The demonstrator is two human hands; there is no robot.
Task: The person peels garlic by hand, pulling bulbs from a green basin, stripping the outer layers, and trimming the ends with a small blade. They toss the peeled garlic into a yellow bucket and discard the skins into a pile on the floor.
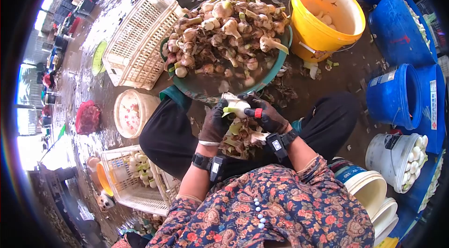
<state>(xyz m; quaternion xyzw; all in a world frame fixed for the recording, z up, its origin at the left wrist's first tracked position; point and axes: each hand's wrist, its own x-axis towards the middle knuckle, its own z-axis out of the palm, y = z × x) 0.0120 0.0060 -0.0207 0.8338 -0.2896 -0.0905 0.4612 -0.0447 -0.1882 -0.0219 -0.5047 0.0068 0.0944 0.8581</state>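
In the head view, a whitish garlic bulb (pixel 237 106) with a short green stem is held between my two gloved hands, above my lap. My left hand (pixel 211 120) grips its left side, by the stem. The fingers of my right hand (pixel 270 118) close on the right side of the same bulb; a red band circles one finger. Brown peeled skins (pixel 238 139) hang and lie just below the hands. Directly beyond them stands a wide green basin (pixel 206 90), with unpeeled, dirt-brown garlic bulbs (pixel 229 32) heaped in it.
A yellow bucket (pixel 306 42) with a few pale bulbs inside stands ahead right. Blue buckets (pixel 388 96) and a white bucket of peeled garlic (pixel 386 156) line the right. At left are white crates (pixel 140 37) and a round tub (pixel 147 114). More garlic basins sit farther ahead.
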